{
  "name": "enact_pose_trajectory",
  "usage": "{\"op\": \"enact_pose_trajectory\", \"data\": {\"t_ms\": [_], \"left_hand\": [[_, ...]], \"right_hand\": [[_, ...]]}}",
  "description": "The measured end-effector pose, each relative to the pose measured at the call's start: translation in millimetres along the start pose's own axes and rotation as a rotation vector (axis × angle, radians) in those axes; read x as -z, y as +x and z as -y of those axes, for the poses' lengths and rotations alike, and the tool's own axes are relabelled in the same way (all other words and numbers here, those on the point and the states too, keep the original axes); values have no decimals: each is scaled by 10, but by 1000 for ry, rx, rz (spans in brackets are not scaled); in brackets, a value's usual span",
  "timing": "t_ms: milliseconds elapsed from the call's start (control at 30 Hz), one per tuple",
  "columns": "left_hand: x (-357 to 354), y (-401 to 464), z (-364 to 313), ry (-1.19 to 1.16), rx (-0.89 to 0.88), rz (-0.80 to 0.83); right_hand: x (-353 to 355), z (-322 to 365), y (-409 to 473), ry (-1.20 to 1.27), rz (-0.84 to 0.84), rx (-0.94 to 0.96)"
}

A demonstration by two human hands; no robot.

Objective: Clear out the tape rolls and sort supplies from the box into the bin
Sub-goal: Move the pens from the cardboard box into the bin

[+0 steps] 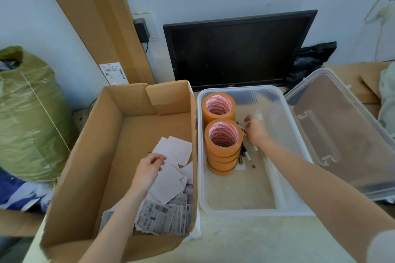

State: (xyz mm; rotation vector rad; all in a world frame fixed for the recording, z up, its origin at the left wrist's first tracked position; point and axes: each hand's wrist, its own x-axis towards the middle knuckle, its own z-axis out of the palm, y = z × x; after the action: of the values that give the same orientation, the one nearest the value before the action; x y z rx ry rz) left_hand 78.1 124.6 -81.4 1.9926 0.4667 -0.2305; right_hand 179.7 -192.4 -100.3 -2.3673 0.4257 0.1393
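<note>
— Head view, nearest the box (89,156): what's the left hand (147,168) doing?
— Inside the box, above the paper slips (168,186), fingers loosely curled, gripping nothing I can see.
— Right of the box?
— The clear bin (241,211); two stacks of orange tape rolls (222,145) stand against its box-side wall, pens (245,153) beside them.
— Right hand (256,130)?
— In the bin, holding a small white object (258,115).
— Beyond the box?
— A dark monitor (237,49).
</note>
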Motion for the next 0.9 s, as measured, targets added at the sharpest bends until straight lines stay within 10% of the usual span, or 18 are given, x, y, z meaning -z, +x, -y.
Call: {"op": "enact_pose_trajectory", "data": {"t_ms": [433,633,900], "left_hand": [[55,275,458,-67,355,-124],[16,274,505,99,322,-86],[-116,296,468,459,298,113]], "right_hand": [[441,641,-1423,594,1,371],[48,607,-1748,525,274,353],[-22,550,-1779,443,234,337]]}}
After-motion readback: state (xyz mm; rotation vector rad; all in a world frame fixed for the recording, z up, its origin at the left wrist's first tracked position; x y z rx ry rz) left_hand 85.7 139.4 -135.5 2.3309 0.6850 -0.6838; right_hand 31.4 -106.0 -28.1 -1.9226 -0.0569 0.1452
